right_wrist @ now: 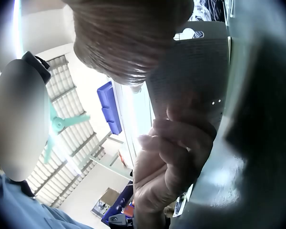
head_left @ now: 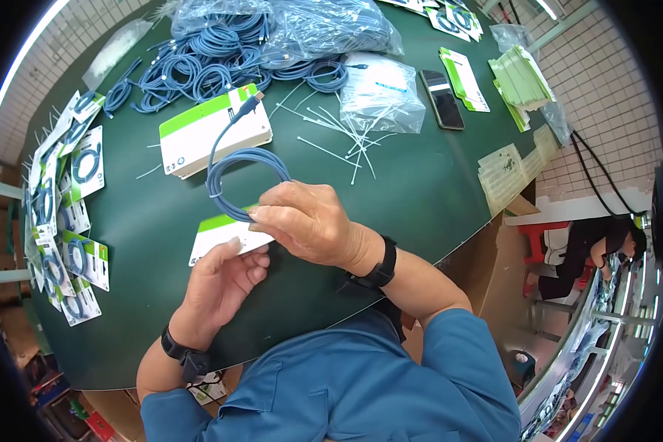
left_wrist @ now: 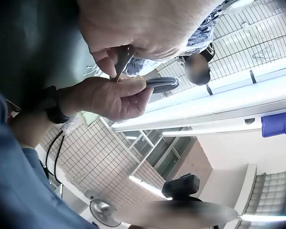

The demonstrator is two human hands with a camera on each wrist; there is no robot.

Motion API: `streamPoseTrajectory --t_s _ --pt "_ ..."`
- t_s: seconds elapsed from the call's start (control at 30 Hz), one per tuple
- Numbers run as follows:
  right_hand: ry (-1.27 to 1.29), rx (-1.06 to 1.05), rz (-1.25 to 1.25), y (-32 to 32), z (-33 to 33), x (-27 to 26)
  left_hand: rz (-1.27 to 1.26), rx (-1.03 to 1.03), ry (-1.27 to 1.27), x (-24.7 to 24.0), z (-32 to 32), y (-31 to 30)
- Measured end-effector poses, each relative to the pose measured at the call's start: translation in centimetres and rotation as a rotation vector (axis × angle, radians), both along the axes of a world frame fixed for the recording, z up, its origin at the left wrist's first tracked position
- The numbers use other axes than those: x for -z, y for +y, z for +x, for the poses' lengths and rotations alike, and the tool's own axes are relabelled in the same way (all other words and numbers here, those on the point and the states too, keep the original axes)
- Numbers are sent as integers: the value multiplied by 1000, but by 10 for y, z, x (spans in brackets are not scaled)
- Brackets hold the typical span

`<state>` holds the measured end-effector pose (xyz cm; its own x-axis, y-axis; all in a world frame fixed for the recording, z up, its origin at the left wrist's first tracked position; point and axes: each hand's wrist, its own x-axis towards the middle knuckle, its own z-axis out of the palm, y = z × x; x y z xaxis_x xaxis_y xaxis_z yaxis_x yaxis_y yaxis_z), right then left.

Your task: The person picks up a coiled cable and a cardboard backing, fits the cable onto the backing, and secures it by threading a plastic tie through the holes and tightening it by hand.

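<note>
A blue-grey cable [head_left: 212,180], wound into a ring and tied with a small band, is pinched between the thumb and fingers of my right hand [head_left: 309,225]. Its plug end sticks up over a stack of cards. My left hand [head_left: 217,287] holds a white-and-green packaging card [head_left: 212,239] by its lower edge, thumb on the front. The coil overlaps the card's upper right part. In the left wrist view, the cable coil [left_wrist: 164,84] juts out past the right fingers. The card's back [right_wrist: 195,71], with two small holes, faces the right wrist camera.
A card stack [head_left: 214,140] lies just beyond the coil. Loose zip ties [head_left: 357,144], a zip tie bag [head_left: 383,92] and a phone [head_left: 443,103] are farther right. Coiled cables [head_left: 199,74] heap at the back. Cards with cables [head_left: 85,261] pile up left on the green table [head_left: 140,295].
</note>
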<state>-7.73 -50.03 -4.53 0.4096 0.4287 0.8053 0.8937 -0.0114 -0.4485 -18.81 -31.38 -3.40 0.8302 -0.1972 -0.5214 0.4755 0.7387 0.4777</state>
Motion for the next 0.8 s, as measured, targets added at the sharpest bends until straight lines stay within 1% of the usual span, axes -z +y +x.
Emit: streamPoseTrajectory --t_s 0.1,0.17,0.2,0.23,0.27,0.33,0.37,0.43,0.5,0.6,0.73,0.8 --pt "51 -23 -26 -4 0 -5 11 -14 -53 10 5 2" --pt "185 -74 -71 -6 9 -11 36 -42 -65 13 8 6" --pt "255 -103 -90 -7 12 -13 164 -54 -144 13 11 4" --pt "270 -122 -72 -10 14 -18 295 -60 -219 11 13 2" --pt "312 -101 -93 -15 16 -24 315 -66 -203 7 17 0" --pt "360 -79 -102 -18 21 -26 458 -61 -262 -1 27 -6" --pt "311 -77 -102 -19 23 -26 468 -55 -254 -1 32 -7" --pt "209 -61 -110 -22 25 -24 523 -48 -348 -1 43 -11" --pt "198 -27 -131 -20 21 -22 546 -29 -394 1 48 -13" --pt "163 30 -185 -16 18 -20 577 95 -502 8 52 -14" --pt "128 25 -175 -15 22 -17 613 161 -498 12 55 -11" --pt "145 0 -171 -15 25 -16 584 148 -497 11 55 -9"
